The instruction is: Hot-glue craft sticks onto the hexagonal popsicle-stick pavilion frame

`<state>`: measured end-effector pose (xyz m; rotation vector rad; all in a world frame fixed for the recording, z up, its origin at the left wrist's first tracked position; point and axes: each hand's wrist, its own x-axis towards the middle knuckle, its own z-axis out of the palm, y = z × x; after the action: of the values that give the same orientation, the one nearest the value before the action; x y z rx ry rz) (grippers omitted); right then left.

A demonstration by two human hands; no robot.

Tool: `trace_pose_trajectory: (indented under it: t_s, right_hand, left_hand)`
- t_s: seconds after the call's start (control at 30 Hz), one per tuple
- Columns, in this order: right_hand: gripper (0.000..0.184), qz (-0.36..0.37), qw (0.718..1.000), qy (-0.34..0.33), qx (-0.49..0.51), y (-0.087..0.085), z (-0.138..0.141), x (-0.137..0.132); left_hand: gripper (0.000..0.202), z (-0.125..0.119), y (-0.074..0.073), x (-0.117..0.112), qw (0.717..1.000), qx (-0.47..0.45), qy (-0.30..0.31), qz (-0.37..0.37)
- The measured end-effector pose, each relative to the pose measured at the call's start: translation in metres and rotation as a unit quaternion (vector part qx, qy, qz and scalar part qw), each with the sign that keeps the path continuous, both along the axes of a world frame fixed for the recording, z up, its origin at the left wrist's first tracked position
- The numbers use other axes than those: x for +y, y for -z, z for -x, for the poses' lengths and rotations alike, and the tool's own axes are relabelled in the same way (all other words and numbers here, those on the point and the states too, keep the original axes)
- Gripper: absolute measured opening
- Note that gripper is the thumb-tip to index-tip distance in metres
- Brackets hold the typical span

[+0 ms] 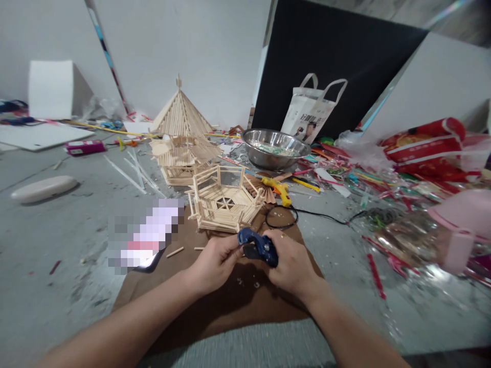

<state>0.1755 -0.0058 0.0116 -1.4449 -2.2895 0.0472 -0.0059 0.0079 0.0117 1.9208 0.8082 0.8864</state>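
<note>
My right hand (289, 259) is wrapped round a blue hand cutter (261, 246) with a dark lower jaw, held just above brown paper (233, 301). At the cutter's other end, my left hand (215, 260) is closed in a pinch; what its fingertips hold is hidden. Right behind the hands stands a six-sided frame of wooden sticks (226, 207), with a railing round its floor. Short loose sticks (175, 252) lie on the paper to the left of the cutter.
Behind the frame are a wooden stick pavilion (180, 153) and its pointed roof (182, 112). A yellow glue gun (282, 191) with a black cord lies right of the frame. Farther round are a steel bowl (274, 158), a blurred phone (153, 232) and a pink-lidded bottle (460, 230).
</note>
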Motion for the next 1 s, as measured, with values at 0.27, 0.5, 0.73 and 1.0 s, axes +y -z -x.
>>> trace_pose_trajectory:
  t_s: [0.27,0.5,0.73,1.0]
  right_hand:
    - [0.024,0.037,0.998,0.027,-0.033,0.000,-0.001,0.000]
    - [0.024,0.045,0.997,0.042,-0.048,-0.001,-0.002,0.001]
    - [0.018,0.052,0.994,0.089,-0.048,0.005,-0.004,0.005]
    - [0.041,-0.033,0.997,0.056,-0.032,0.005,-0.011,0.010]
  left_hand:
    - [0.027,-0.001,0.003,0.000,1.000,0.021,-0.009,-0.002]
    - [0.027,0.000,0.009,0.000,0.999,0.028,-0.021,0.003]
    - [0.030,-0.003,0.013,0.002,0.998,0.049,-0.030,-0.006]
    - [0.027,-0.001,0.010,0.003,0.997,0.019,-0.071,-0.005]
